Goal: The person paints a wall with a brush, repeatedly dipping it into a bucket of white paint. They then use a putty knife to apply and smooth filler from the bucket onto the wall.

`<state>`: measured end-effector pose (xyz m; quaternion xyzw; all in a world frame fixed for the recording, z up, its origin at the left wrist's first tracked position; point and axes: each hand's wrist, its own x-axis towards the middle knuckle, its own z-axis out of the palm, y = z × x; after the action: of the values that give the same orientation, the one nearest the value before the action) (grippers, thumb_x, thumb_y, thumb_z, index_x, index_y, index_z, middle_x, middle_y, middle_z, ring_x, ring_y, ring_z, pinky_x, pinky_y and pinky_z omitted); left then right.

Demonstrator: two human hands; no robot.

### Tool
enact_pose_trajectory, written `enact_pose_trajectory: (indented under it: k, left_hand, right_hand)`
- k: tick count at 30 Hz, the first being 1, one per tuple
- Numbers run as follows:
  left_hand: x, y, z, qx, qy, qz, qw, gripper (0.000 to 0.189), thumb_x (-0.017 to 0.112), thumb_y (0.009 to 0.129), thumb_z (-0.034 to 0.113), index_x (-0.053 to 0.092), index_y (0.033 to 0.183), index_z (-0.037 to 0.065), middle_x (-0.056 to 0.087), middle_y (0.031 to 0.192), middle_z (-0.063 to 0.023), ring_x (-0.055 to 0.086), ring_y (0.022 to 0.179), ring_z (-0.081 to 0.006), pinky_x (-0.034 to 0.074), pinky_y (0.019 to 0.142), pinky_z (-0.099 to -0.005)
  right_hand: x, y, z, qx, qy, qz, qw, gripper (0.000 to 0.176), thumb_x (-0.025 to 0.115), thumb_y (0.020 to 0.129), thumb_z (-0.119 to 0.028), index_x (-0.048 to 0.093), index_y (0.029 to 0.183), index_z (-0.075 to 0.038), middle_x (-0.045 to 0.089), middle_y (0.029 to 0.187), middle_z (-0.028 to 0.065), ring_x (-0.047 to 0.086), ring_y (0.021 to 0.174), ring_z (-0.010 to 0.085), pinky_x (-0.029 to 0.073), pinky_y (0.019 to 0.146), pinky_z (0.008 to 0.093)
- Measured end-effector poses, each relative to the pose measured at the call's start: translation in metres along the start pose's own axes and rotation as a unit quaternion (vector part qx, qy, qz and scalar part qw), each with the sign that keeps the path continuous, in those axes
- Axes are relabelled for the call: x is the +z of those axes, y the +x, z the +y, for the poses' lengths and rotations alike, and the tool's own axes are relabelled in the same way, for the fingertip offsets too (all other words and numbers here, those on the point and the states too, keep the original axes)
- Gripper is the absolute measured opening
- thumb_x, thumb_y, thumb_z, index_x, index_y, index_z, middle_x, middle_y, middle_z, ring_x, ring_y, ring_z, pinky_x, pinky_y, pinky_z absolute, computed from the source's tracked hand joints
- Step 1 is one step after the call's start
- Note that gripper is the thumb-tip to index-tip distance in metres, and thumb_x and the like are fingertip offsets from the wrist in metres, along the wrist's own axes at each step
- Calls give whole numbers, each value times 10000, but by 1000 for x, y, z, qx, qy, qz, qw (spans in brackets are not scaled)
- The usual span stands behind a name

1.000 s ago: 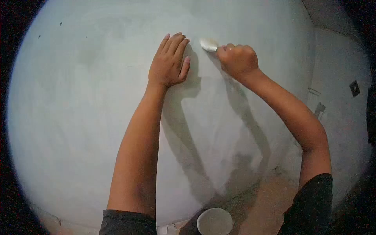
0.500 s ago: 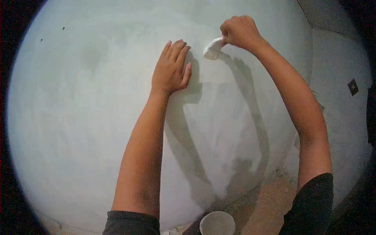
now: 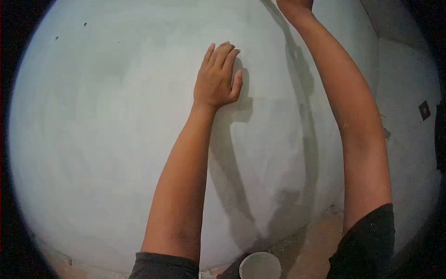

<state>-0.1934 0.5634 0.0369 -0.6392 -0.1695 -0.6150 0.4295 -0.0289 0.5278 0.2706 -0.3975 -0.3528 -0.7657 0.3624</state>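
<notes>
My left hand lies flat against the pale wall, fingers stretched upward and thumb apart, holding nothing. Only the back part of my right hand shows, cut off by the top edge of the view; its fingers and whatever they hold are out of sight. Shadows of both arms fall on the wall beside them.
A round white bucket stands at the bottom centre, close to the foot of the wall. Brownish floor shows at the lower right. On the right side wall there is a dark diamond-shaped mark.
My right hand has moved up to the top edge, and the white brush it held has left the view. My left hand appears slightly farther right in the view, its pose unchanged.
</notes>
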Motion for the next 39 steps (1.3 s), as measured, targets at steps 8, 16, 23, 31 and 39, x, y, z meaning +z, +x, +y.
enact_pose_trajectory:
  k: [8, 16, 23, 31, 39]
  left_hand:
    - [62, -7, -25, -3, -16, 73, 997, 403, 407, 902, 247, 508, 1235, 44, 531, 1253, -139, 469, 1252, -310, 219, 1142, -521]
    - [100, -13, -15, -9, -19, 67, 998, 402, 403, 907, 249, 508, 1236, 42, 529, 1258, -155, 468, 1248, -321, 223, 1140, -524]
    - [131, -15, 6, 8, -17, 20, 1000, 406, 440, 876, 237, 509, 1221, 34, 527, 1256, -157, 466, 1239, -334, 243, 1134, -530]
    - [119, -57, 29, 3, -13, 50, 999, 395, 446, 873, 227, 508, 1212, 35, 525, 1252, -163, 485, 1204, -353, 263, 1124, -535]
    - [44, -45, 75, -2, -8, 50, 999, 394, 444, 877, 212, 502, 1226, 39, 521, 1259, -168, 475, 1217, -357, 254, 1134, -523]
  right_hand:
    - [22, -122, -25, -140, 57, 67, 986, 121, 653, 759, -184, 615, 661, -124, 621, 597, 71, 626, 507, 194, 463, 438, 304]
    - [-5, -245, 2, -263, 170, -25, 949, 112, 646, 722, -139, 574, 640, -117, 609, 599, 64, 611, 499, 194, 454, 441, 326]
    - [3, -212, 42, -203, 222, -301, 905, 117, 741, 683, -229, 695, 719, -128, 649, 674, 90, 662, 664, 285, 512, 584, 415]
    - [31, -160, 19, -210, 186, -127, 951, 202, 796, 671, -288, 691, 739, -129, 676, 715, 55, 664, 644, 237, 506, 590, 375]
    - [-18, -101, 51, -32, 64, 10, 997, 161, 765, 635, -287, 701, 681, -147, 709, 789, 68, 683, 727, 248, 483, 638, 410]
